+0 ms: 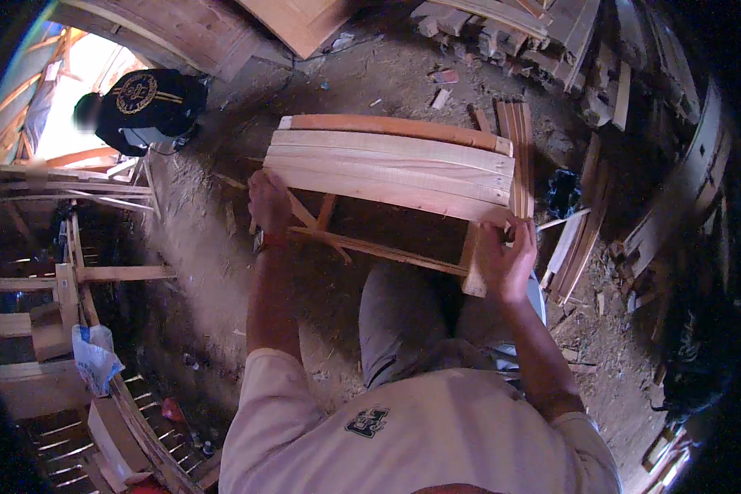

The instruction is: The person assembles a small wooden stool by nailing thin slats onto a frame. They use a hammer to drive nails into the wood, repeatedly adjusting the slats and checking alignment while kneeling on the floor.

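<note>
In front of my knees stands a low wooden bench frame (387, 251) with open sides below its top. Several pale wooden slats (387, 165) lie side by side across the top, behind them a redder wooden strip (395, 127) along the far edge. My left hand (269, 202) is closed around the left end of the near slat, its fingertips partly hidden. At the right near corner, my right hand (510, 259) has its thumb and bent fingers closed on the other end of that slat. A frame leg (473, 280) shows just below the right hand.
Another person (152, 107) in a dark top bends near the bright opening at far left. Stacked boards (514, 148) lie right of the bench, with timber piles (535, 49) behind. A wooden rack (123, 273) with a plastic bag (97, 358) stands at left. Chips litter the dirt floor (198, 263).
</note>
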Demonstrator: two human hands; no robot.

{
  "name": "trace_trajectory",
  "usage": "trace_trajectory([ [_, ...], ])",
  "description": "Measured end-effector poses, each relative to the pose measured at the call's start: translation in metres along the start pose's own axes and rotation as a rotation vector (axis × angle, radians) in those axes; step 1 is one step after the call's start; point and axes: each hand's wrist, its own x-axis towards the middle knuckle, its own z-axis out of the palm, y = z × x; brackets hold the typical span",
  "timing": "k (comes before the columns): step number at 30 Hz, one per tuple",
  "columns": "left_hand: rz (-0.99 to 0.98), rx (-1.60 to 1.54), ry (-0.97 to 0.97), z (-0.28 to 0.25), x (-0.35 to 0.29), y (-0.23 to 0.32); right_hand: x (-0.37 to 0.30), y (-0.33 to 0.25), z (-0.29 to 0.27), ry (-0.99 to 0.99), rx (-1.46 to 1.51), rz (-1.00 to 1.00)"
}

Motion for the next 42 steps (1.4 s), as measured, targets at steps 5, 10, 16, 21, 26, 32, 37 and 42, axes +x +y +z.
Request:
trace_trajectory([
  [5, 0.358, -0.062, 0.283, 0.061, 0.013, -0.065, 0.001, -0.006, 0.001, -0.008, 0.017, -0.028],
  [10, 0.123, 0.203, 0.02, 0.082, 0.013, -0.072, -0.003, 0.002, 0.002, 0.005, 0.016, 0.012],
  [16, -0.04, -0.14, -0.113, 0.024, 0.015, -0.028, -0.012, 0.006, 0.003, 0.078, -0.067, 0.067],
  [21, 0.005, -0.256, -0.134, 0.035, 0.026, -0.052, -0.009, -0.002, 0.001, 0.063, 0.029, 0.01],
  [26, 0.004, -0.33, -0.09, 0.029, 0.025, -0.049, -0.007, -0.002, -0.002, 0.031, -0.007, 0.021],
  [32, -0.029, -0.318, -0.149, -0.013, 0.009, -0.009, -0.008, 0.001, 0.001, 0.008, 0.016, 0.045],
  [37, -0.045, -0.235, -0.133, -0.003, 0.01, -0.012, -0.008, 0.007, 0.006, 0.055, -0.015, -0.006],
  [42, 0.083, 0.127, -0.046, 0.046, 0.013, -0.063, -0.008, 0.007, -0.02, -0.203, 0.201, 0.125],
])
